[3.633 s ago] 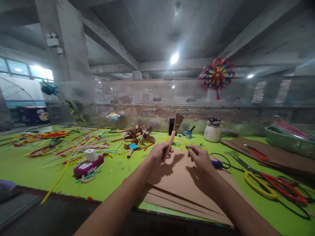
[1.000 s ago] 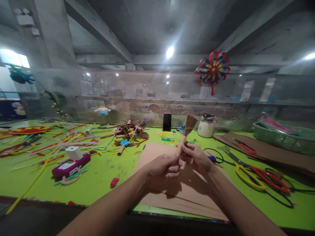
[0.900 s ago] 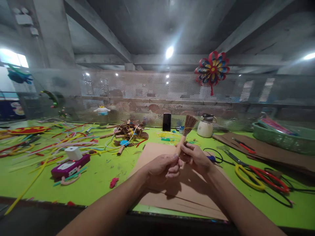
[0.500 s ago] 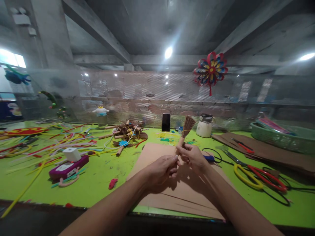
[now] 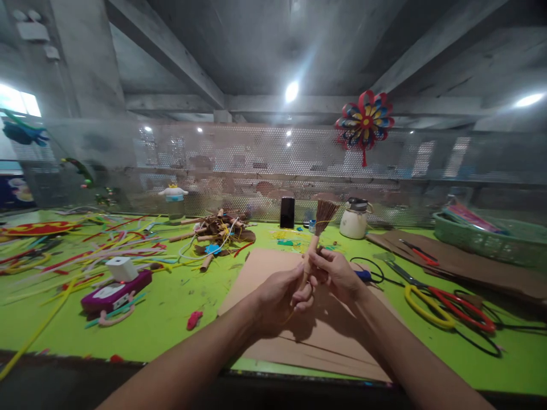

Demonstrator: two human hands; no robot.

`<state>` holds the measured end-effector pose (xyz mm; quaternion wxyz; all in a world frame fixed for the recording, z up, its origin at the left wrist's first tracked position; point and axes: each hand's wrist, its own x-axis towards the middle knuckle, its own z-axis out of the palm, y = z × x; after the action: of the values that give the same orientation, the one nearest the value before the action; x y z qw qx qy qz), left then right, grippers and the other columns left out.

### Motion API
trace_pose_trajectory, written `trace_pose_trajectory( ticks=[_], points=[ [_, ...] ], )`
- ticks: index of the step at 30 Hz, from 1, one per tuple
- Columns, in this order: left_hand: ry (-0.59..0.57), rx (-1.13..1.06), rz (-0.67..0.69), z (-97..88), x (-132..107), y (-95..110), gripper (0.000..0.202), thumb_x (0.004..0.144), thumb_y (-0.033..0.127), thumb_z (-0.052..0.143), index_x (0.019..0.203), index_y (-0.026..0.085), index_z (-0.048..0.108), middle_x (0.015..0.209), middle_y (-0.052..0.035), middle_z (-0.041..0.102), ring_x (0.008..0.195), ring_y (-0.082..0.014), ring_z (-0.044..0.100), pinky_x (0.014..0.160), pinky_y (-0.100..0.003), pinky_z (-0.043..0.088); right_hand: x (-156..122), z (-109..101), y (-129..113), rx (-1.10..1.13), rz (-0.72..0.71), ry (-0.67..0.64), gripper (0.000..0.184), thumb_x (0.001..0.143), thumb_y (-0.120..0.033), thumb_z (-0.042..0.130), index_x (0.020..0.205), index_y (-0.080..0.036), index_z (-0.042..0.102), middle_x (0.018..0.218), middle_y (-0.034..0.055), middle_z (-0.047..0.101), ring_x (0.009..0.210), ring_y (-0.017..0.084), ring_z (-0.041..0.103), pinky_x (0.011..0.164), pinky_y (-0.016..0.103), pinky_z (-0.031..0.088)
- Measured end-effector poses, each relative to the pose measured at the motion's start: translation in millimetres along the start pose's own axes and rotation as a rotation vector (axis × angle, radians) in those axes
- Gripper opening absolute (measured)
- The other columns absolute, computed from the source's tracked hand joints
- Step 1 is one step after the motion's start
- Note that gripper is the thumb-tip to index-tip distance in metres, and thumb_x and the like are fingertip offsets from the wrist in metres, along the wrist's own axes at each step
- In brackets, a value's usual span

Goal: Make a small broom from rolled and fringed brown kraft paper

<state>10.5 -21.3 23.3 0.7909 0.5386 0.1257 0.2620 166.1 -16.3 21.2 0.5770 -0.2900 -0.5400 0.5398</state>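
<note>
A small brown broom (image 5: pixel 325 217) with fanned bristles and a paper-wrapped handle is held bristles up, tilted slightly right. Yellow thread crosses its bristles. My left hand (image 5: pixel 288 293) is closed round the lower handle, with a bit of yellow strand below the fingers. Beside it, my right hand (image 5: pixel 335 273) pinches the handle higher up, fingers bent; what else its fingertips hold is too small to make out. Both hands are above a sheet of brown cardboard (image 5: pixel 256 273) on the green table.
At the right lie yellow and red-handled scissors (image 5: pixel 448 307), red-handled pliers or snips (image 5: pixel 421 253) and a green basket (image 5: pixel 487 233). A phone (image 5: pixel 288 212) and white jug (image 5: pixel 354 219) stand behind. Leftwards are a purple power strip (image 5: pixel 115 291) and a brown craft pile (image 5: pixel 222 230).
The broom has turned a little more upright and its fan faces me more. My left hand has opened its grip slightly and now wraps the lower handle, which shows more.
</note>
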Motion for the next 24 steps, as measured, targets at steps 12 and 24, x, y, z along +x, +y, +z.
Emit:
trace_pose_trajectory(
  ticks=[12,24],
  points=[
    [0.084,0.098,0.039,-14.3,6.2,-11.3,0.039,0.083,0.052,0.042,0.094,0.015,0.049,0.066,-0.0008,0.052,0.051,-0.0113,0.048,0.049,-0.026,0.044,-1.2,0.5,0.1,-0.196,-0.009,0.010,0.033,0.068,-0.044,0.068,0.065,-0.013,0.056,0.052,-0.0033,0.047,0.043,0.005,0.032,0.043,0.023,0.016],
    [0.274,0.019,0.096,-16.6,8.7,-5.7,0.021,0.084,0.030,0.046,0.087,0.011,0.054,0.063,-0.0002,0.049,0.047,-0.0056,0.041,0.046,-0.018,0.030,3.1,-7.3,0.3,-0.168,-0.051,0.187,0.041,0.071,-0.053,0.061,0.078,-0.012,0.064,0.051,-0.0046,0.040,0.042,0.006,0.026,0.041,0.023,0.016]
  ],
)
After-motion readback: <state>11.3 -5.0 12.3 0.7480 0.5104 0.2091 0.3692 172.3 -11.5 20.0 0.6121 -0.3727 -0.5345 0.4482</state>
